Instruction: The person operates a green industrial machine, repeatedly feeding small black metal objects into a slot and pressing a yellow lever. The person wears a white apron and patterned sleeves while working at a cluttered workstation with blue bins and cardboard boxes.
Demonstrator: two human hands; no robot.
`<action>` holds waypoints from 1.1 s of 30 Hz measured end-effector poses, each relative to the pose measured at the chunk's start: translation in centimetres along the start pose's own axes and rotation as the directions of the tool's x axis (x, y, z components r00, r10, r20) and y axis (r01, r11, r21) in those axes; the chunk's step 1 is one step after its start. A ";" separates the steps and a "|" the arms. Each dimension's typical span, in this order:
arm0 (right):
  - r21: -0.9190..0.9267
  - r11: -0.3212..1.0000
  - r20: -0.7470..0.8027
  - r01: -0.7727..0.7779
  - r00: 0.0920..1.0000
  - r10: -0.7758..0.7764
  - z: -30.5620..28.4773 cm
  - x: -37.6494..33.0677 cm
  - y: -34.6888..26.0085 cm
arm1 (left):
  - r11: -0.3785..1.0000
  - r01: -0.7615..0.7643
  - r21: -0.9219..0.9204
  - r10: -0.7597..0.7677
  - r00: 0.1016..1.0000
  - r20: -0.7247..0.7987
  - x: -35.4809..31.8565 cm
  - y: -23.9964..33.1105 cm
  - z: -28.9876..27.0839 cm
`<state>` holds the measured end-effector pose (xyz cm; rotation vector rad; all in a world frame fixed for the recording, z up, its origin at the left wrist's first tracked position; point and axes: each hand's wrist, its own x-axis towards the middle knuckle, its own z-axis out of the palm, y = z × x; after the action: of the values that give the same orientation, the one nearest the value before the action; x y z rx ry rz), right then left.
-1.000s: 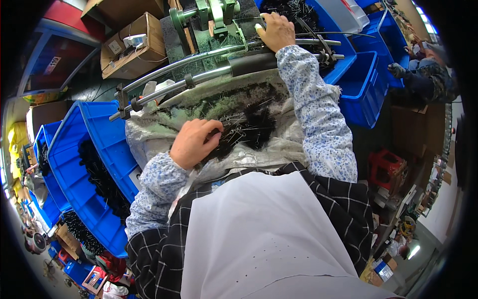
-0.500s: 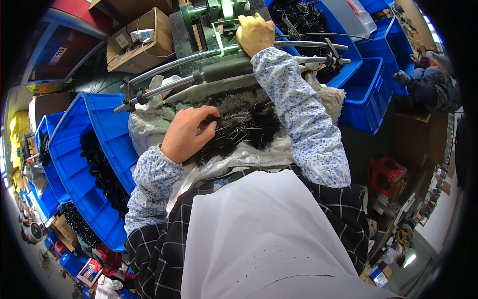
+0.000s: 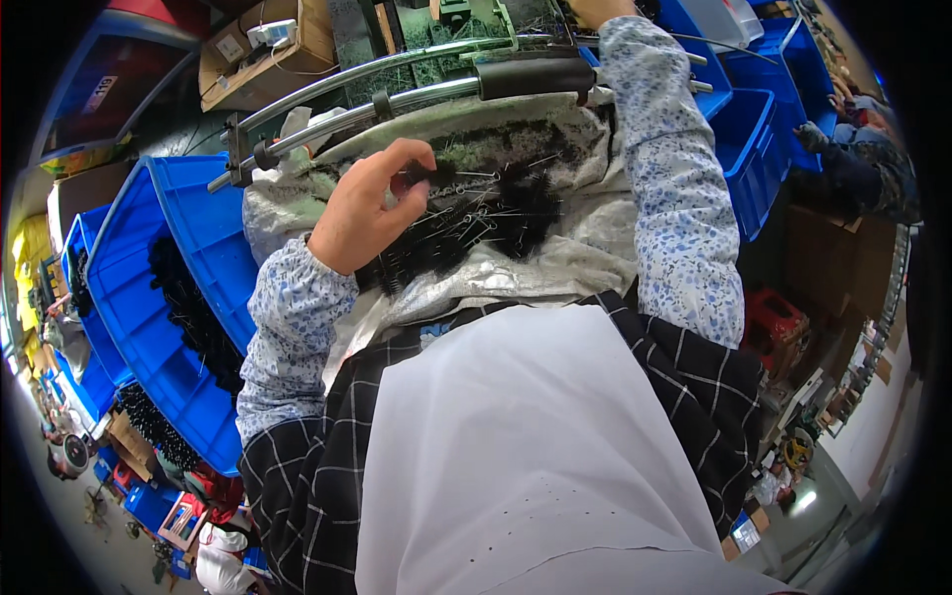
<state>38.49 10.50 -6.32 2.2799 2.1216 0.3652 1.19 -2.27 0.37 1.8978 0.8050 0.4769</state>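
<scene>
My left hand (image 3: 369,210) hovers over the left side of a pile of black wire brushes (image 3: 496,213) with thin metal stems and looped ends. Its fingers curl toward the thumb around something dark, too hidden to name. The pile lies on a pale, soiled sack cloth (image 3: 585,233) spread over my lap. My right hand (image 3: 602,10) reaches to the top edge, where the frame cuts it off, so its fingers are hidden. It is right of the green machine (image 3: 456,12), near the far blue bin.
Metal rails (image 3: 407,99) with a black padded sleeve (image 3: 535,77) cross in front of the machine. A large blue bin (image 3: 203,213) holding black brushes stands at left, a cardboard box (image 3: 315,45) behind it. Another blue bin (image 3: 746,149) is at right. A person (image 3: 863,164) sits farther right.
My right hand has left the machine's frame and moved right, partly out of view. My left hand has risen slightly, its fingers still curled. The view has shifted a little.
</scene>
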 end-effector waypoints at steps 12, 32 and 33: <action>0.907 0.419 0.155 0.042 0.892 -0.425 -11.0 -15.0 -11.6 | 0.993 -0.065 -0.097 0.045 0.979 -0.199 2.7 0.0 3.4; 0.302 0.953 -0.198 0.036 0.980 0.026 -1.5 -2.7 -7.1 | 0.906 -0.060 0.419 -0.103 0.929 0.355 -0.1 -3.4 5.9; 0.288 0.956 -0.216 0.054 0.976 0.010 -1.4 -2.4 -7.0 | 0.913 -0.061 0.403 -0.082 0.941 0.328 0.0 -3.3 5.7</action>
<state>31.21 8.52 -6.50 2.4687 2.4534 0.3302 3.69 -4.88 -5.09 2.2767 0.7196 -0.0431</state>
